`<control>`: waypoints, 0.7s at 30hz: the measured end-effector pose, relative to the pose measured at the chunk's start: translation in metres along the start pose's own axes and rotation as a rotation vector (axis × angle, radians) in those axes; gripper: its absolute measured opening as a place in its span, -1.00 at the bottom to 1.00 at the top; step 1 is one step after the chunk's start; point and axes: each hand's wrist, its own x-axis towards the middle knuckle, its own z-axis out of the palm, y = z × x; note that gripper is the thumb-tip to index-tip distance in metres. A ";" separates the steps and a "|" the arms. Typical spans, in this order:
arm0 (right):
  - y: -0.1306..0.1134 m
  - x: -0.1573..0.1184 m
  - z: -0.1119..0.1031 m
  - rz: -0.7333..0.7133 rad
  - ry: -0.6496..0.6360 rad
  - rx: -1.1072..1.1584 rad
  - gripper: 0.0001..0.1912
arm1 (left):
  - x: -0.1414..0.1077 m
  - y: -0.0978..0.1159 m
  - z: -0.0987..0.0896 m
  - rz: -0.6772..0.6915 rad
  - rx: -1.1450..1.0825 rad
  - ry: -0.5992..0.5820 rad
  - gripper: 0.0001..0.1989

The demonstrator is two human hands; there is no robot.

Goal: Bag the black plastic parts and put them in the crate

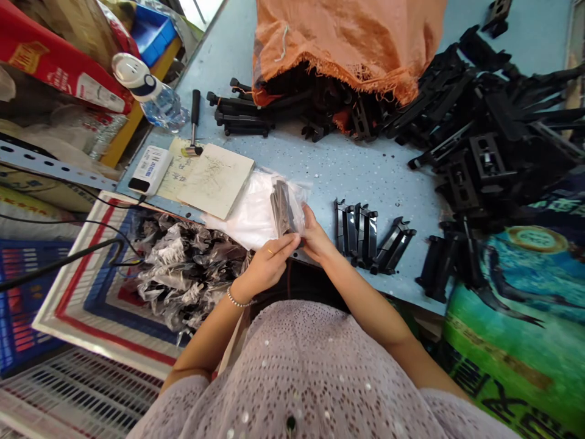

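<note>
Both my hands meet at the near edge of the blue table, closed around a clear plastic bag (298, 214) with dark, narrow parts (282, 204) inside it. My left hand (270, 261), with a ring and a beaded bracelet, pinches the bag's near end. Fingers of my right hand (316, 236) grip its right side, partly hidden by the bag. Beneath lies a stack of flat clear bags (249, 207). Several black plastic parts (355, 231) stand in a row just right of my right hand.
An orange woven sack (347, 42) spills black parts at the back; a large heap (493, 122) lies right. Left are a hammer (195, 116), water bottle (158, 97), white device (152, 169) and cardboard (219, 180). A crate (68, 292) of bagged parts stands below left; a green sack (516, 341), right.
</note>
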 end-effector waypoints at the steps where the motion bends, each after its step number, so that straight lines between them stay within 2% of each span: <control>1: 0.001 -0.001 0.002 -0.052 0.022 -0.066 -0.36 | -0.001 0.002 0.003 -0.027 -0.021 -0.017 -0.25; 4: 0.008 -0.009 0.006 -0.190 0.051 -0.338 -0.68 | 0.001 0.002 0.002 -0.101 0.015 -0.048 -0.35; 6: 0.010 -0.016 0.006 -0.210 -0.011 -0.428 -0.70 | 0.001 0.005 -0.012 -0.118 0.065 -0.032 -0.49; 9: 0.006 -0.021 0.001 -0.028 -0.229 -0.335 -0.67 | -0.008 0.022 -0.057 -0.223 0.068 0.041 -0.67; 10: 0.004 -0.020 0.000 0.011 -0.253 -0.309 -0.66 | -0.014 0.030 -0.075 -0.283 0.051 0.047 -0.69; 12: -0.001 -0.017 0.001 -0.014 -0.191 -0.354 -0.63 | -0.027 0.042 -0.107 -0.399 0.008 0.044 -0.71; 14: -0.002 -0.011 0.007 -0.112 -0.096 -0.535 -0.55 | -0.039 0.047 -0.123 -0.480 -0.012 0.026 -0.76; 16: 0.000 -0.005 0.020 -0.205 -0.074 -0.843 -0.38 | -0.048 0.043 -0.122 -0.500 -0.001 -0.013 -0.78; 17: 0.002 -0.002 0.027 -0.245 -0.085 -1.029 -0.36 | -0.052 0.039 -0.117 -0.499 0.008 -0.044 -0.77; 19: 0.008 0.004 0.040 -0.318 -0.119 -1.380 -0.52 | -0.060 0.027 -0.105 -0.497 0.029 -0.109 -0.73; 21: 0.013 0.008 0.045 -0.360 -0.147 -1.590 -0.74 | -0.071 0.009 -0.095 -0.539 0.075 -0.181 -0.69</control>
